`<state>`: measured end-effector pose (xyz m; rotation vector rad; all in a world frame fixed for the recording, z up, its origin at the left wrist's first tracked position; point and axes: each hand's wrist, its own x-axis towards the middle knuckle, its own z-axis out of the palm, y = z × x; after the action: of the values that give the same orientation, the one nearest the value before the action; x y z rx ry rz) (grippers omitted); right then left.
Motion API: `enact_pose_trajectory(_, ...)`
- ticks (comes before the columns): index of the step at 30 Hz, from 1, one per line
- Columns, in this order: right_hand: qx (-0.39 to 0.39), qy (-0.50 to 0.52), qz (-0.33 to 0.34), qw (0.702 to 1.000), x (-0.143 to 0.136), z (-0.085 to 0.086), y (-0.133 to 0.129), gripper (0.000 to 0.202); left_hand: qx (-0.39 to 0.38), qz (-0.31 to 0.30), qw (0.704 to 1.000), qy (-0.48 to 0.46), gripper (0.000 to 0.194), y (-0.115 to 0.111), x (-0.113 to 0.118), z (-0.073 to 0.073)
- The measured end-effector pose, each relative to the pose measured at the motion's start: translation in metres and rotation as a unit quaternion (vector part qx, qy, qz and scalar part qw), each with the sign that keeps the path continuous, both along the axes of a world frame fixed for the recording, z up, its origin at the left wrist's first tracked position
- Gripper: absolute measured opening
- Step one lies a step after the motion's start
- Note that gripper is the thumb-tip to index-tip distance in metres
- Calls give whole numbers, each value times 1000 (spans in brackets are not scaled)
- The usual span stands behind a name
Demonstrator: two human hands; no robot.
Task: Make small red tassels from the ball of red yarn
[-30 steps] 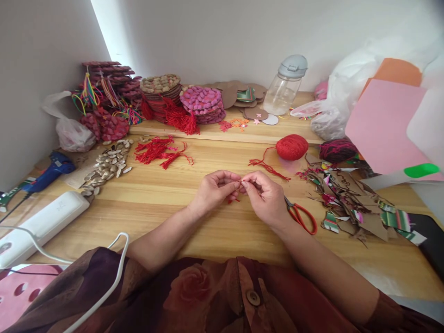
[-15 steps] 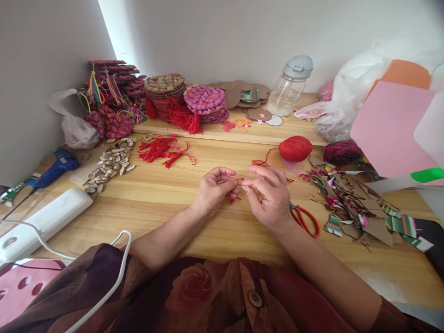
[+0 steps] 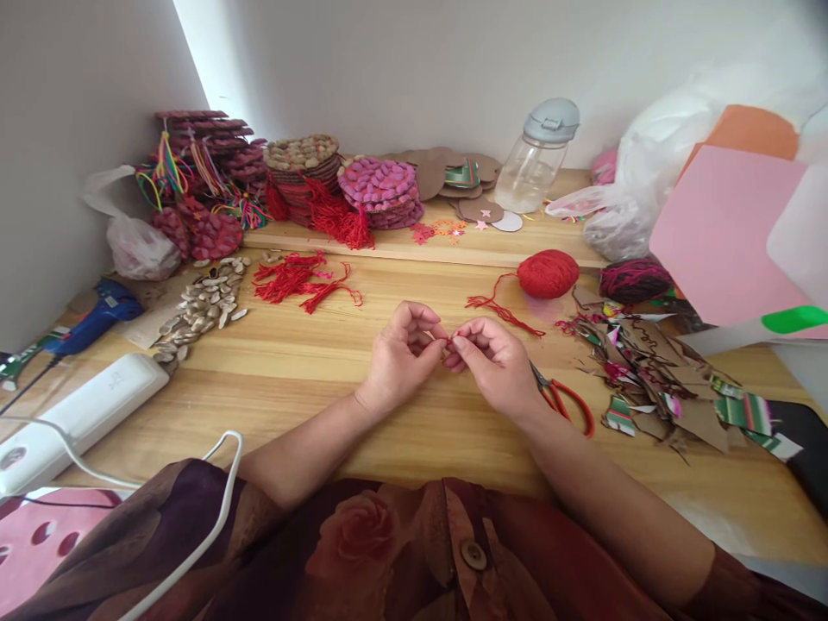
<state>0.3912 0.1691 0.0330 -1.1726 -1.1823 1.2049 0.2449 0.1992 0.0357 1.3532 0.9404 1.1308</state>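
My left hand (image 3: 409, 352) and my right hand (image 3: 495, 360) meet over the middle of the wooden table, fingertips touching. Both pinch a short piece of red yarn (image 3: 449, 341), mostly hidden by the fingers. Beyond my right hand lies a ball of red yarn (image 3: 548, 274) with a loose tail of strands (image 3: 504, 312) trailing to the left. Orange-handled scissors (image 3: 569, 404) rest beside my right wrist, their blades partly covered by it. To the left is a pile of red yarn tassels (image 3: 294, 280).
Pistachio-like shells (image 3: 203, 306), a blue glue gun (image 3: 100, 315) and a white power strip (image 3: 84, 423) lie left. Cardboard scraps (image 3: 673, 379) cover the right side. On the back ledge stand stacked decorated discs (image 3: 381, 190) and a clear bottle (image 3: 534, 159).
My hands have come together, the right moving left until its fingertips meet the left's. The red yarn between them, visible earlier, is now mostly covered. The view has shifted slightly.
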Motion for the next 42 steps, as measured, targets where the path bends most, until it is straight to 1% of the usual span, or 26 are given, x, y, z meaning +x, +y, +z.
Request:
enact_pose_trajectory(5, -95, 122, 3, 988, 0, 3, 1, 26, 58, 17, 998, 22, 18, -4, 1, 3)
enact_pose_trajectory(8, -137, 167, 3, 976, 2, 6, 1, 28, 81, 12, 996, 32, 12, -5, 0, 3)
enact_pose_trajectory(11, -152, 181, 3, 972, 4, 8, 1, 31, 97, 1, 994, 41, 10, -4, -2, 1)
enact_pose_trajectory(15, -162, 166, -7, 973, 6, 8, 2, 29, 100, 4, 994, 51, 14, -3, -3, 0)
enact_pose_trajectory(18, -157, 146, -14, 977, 7, 7, 3, 27, 103, 4, 992, 68, 13, -2, -4, -1)
enact_pose_trajectory(22, -106, 66, -17, 992, 8, 8, 2, 24, 112, 7, 988, 103, 16, 1, -5, -5)
enact_pose_trajectory(25, -75, 1, -10, 997, 8, 10, 1, 24, 162, 25, 979, 125, 15, 3, -6, -10)
enact_pose_trajectory(28, -60, -48, -17, 997, 7, 12, 1, 23, 211, 37, 967, 135, 14, 6, -6, -13)
enact_pose_trajectory(32, -54, -86, -20, 995, 7, 13, 1, 22, 240, 28, 958, 153, 12, 8, -7, -14)
enact_pose_trajectory(37, -33, -129, -23, 991, 8, 9, -1, 19, 235, 34, 955, 178, 10, 8, -8, -12)
enact_pose_trajectory(42, 27, -217, -29, 975, 10, 5, -4, 14, 217, 30, 958, 184, 8, 9, -8, -9)
